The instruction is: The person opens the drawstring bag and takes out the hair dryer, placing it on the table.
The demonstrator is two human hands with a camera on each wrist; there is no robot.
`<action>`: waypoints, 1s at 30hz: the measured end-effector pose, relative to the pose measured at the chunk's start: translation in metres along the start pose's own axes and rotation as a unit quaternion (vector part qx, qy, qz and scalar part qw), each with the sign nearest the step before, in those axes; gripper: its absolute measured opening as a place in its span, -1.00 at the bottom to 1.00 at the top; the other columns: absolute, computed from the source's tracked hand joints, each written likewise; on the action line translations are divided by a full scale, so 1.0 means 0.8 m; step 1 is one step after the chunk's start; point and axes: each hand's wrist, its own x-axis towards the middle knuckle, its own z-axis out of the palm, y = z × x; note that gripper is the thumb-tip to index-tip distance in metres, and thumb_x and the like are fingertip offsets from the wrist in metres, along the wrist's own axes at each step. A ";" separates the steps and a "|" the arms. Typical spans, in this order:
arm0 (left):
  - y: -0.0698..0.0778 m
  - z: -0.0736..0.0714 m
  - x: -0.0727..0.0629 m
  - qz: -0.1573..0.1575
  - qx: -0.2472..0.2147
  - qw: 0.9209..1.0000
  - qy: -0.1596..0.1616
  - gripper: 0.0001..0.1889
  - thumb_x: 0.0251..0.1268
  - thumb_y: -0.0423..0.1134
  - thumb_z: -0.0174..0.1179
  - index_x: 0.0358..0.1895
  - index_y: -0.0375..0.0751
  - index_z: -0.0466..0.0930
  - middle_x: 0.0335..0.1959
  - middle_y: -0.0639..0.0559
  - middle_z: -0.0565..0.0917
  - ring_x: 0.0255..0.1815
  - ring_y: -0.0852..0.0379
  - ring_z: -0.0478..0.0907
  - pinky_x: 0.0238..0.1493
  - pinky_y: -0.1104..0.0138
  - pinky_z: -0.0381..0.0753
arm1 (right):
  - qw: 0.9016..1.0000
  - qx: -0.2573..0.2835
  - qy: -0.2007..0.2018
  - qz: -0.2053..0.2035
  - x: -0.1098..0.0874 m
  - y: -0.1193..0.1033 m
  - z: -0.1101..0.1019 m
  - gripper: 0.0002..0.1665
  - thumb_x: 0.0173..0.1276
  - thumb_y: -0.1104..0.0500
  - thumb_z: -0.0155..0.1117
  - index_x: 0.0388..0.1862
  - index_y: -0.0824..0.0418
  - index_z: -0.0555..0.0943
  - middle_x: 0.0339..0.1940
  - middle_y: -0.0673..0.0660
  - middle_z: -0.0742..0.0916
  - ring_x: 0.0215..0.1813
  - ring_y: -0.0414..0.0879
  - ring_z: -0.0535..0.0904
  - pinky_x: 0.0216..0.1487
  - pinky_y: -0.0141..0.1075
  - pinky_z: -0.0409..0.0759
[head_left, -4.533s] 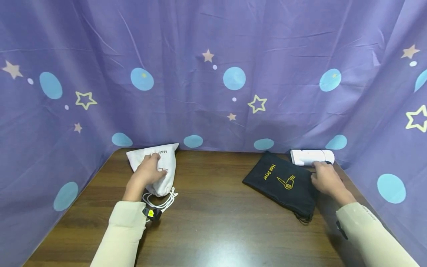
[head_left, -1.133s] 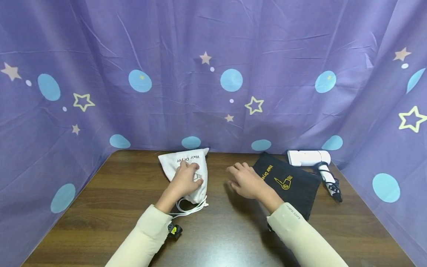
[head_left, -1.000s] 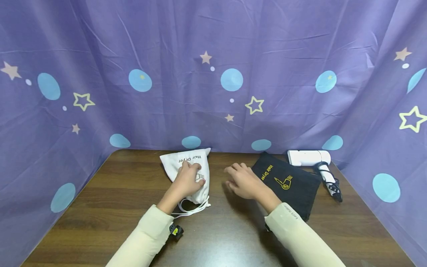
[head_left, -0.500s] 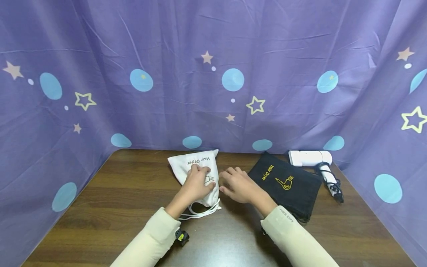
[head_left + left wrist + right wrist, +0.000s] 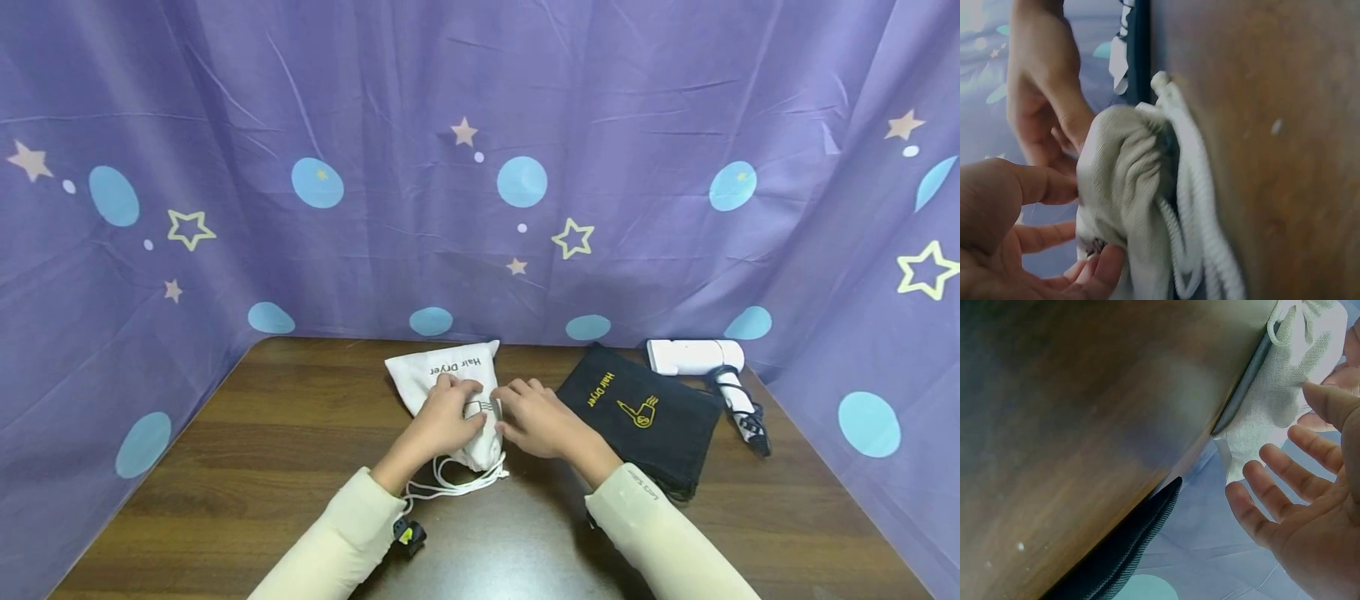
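A white drawstring bag (image 5: pixel 408 371) printed "Hair Dryer" lies bulging near the table's centre, its gathered mouth and white cords (image 5: pixel 457 487) towards me. My left hand (image 5: pixel 448 423) grips it from above, thumb and fingers spread over the filled part, as the left wrist view (image 5: pixel 1125 181) also shows. What fills it is hidden in the cloth. My right hand (image 5: pixel 536 421) is at the bag's right edge; in the right wrist view its fingers (image 5: pixel 1279 472) are parted and gently bent beside the cloth.
A flat black drawstring bag (image 5: pixel 660 446) with yellow "Hair Dryer" print lies right of my right hand. Behind it, a white hair dryer (image 5: pixel 693 357) with its black cord wound round the handle rests at the table's back right. A purple curtain (image 5: pixel 375 250) surrounds the table (image 5: pixel 262 450).
My left hand has drawn the white bag rightward from the left side to the centre. My right hand has left the hair dryer and come left to the white bag's edge.
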 end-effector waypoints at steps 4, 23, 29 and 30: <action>-0.016 -0.014 0.008 0.014 -0.014 1.000 0.004 -0.59 0.16 -0.36 0.27 0.12 -0.31 0.63 -0.05 -0.24 0.55 -0.08 -0.12 0.50 0.02 0.01 0.51 | 1.000 0.013 0.004 -0.007 0.001 -0.002 -0.001 -0.49 0.46 0.02 0.32 0.30 0.18 0.55 0.14 0.18 0.65 0.12 0.15 0.56 0.09 0.09 0.55; -0.100 -0.052 0.015 0.013 0.017 1.000 0.009 -0.39 0.14 -0.34 0.41 0.32 -0.29 0.52 0.26 -0.41 0.52 0.33 -0.42 0.36 0.36 -0.18 0.28 | 0.996 0.074 -0.052 -0.011 0.012 -0.020 0.006 -0.21 0.40 -0.20 0.35 0.50 0.08 0.41 0.34 0.22 0.50 0.25 0.13 0.46 0.25 0.05 0.48; -0.098 -0.051 0.016 0.019 0.032 0.999 0.015 -0.43 0.17 -0.32 0.42 0.29 -0.27 0.54 0.22 -0.37 0.57 0.28 -0.39 0.41 0.34 -0.16 0.31 | 0.995 0.080 -0.056 -0.012 0.014 -0.023 0.002 -0.35 0.37 -0.04 0.37 0.38 0.12 0.50 0.25 0.23 0.53 0.18 0.07 0.50 0.17 -0.04 0.53; -0.096 -0.051 0.016 0.016 0.033 0.999 0.014 -0.43 0.17 -0.32 0.43 0.29 -0.26 0.55 0.22 -0.37 0.57 0.26 -0.38 0.42 0.31 -0.15 0.33 | 0.995 0.083 -0.058 -0.009 0.013 -0.022 0.001 -0.36 0.37 -0.03 0.37 0.37 0.12 0.51 0.25 0.23 0.53 0.18 0.06 0.50 0.17 -0.04 0.53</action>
